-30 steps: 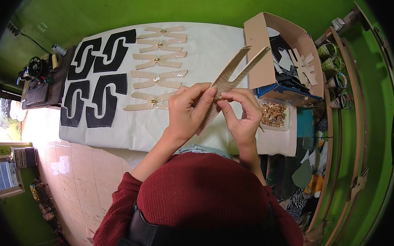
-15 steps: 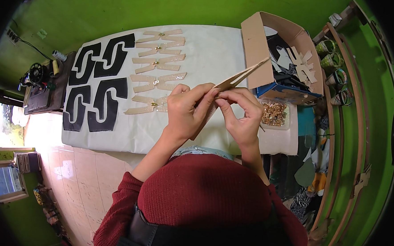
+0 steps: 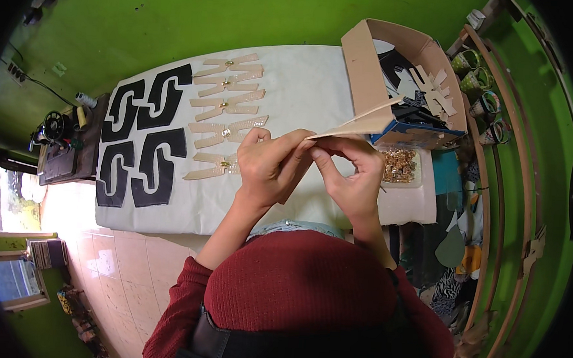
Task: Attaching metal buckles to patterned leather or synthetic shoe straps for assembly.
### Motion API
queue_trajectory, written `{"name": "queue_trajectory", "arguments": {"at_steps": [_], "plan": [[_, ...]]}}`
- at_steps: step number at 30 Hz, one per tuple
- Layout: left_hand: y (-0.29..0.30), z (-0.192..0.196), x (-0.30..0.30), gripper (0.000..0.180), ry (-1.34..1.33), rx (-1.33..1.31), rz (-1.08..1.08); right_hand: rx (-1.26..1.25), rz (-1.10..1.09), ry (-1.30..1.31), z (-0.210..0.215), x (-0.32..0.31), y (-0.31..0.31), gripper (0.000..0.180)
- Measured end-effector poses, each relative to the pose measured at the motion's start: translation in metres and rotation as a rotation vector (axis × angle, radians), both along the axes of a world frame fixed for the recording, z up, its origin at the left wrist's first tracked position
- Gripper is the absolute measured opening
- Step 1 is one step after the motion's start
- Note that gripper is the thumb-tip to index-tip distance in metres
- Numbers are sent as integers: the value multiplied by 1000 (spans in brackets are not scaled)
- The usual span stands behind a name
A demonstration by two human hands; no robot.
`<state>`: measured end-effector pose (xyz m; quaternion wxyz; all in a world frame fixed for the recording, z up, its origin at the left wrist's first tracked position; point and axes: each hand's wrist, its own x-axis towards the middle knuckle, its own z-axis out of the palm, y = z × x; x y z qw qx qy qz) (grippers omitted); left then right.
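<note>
Above the middle of the table, both hands hold a beige X-shaped leather strap piece (image 3: 366, 123), its strips pointing up to the right. My left hand (image 3: 271, 162) is closed on one side of it, thumb and fingers pinching near the centre. Against the same spot press the thumb and fingertips of my right hand (image 3: 351, 176), also closed. Whether a small fitting sits between the fingertips is hidden. Left of my hands lies a column of similar beige crossed straps (image 3: 227, 104), each with a gold-coloured fitting at its middle. The nearest one is partly covered by my left hand.
Black S-shaped cut pieces (image 3: 159, 167) lie at the table's left. At the right stand a cardboard box (image 3: 356, 69) of cut pieces and a clear tray of gold-coloured fittings (image 3: 400, 165). A sewing machine (image 3: 54, 126) is at far left; cups (image 3: 485, 105) hang by the right wall.
The beige strap has tilted in my hands, its strips now lower and more toward the right, showing a broader face. Both hands keep their pinch. The whole view has shifted slightly.
</note>
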<state>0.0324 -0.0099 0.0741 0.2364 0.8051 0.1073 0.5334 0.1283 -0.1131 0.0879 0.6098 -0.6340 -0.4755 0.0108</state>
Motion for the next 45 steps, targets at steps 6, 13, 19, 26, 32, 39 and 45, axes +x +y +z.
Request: {"name": "queue_trajectory", "arguments": {"at_steps": [6,13,19,26,32,39,45], "plan": [[12,6,0,7,115,-60,-125,-101,-89,-77,-1,7,4,18],[21,6,-6,14,239,-616,-209,-140,-401,-501,-2,10,9,43],[38,20,-9,19,412,-739,-435,-155,-430,-608,8,32,16,106],[38,20,-7,17,622,-102,-242,-131,-224,-481,-3,45,17,121],[24,10,-1,28,289,76,-95,168,-215,-556,-39,38,8,99],[27,5,-4,26,242,147,-134,246,-264,-670,-37,34,4,85],[17,2,-4,33,213,-24,-164,270,-284,-651,-37,29,5,78]]}}
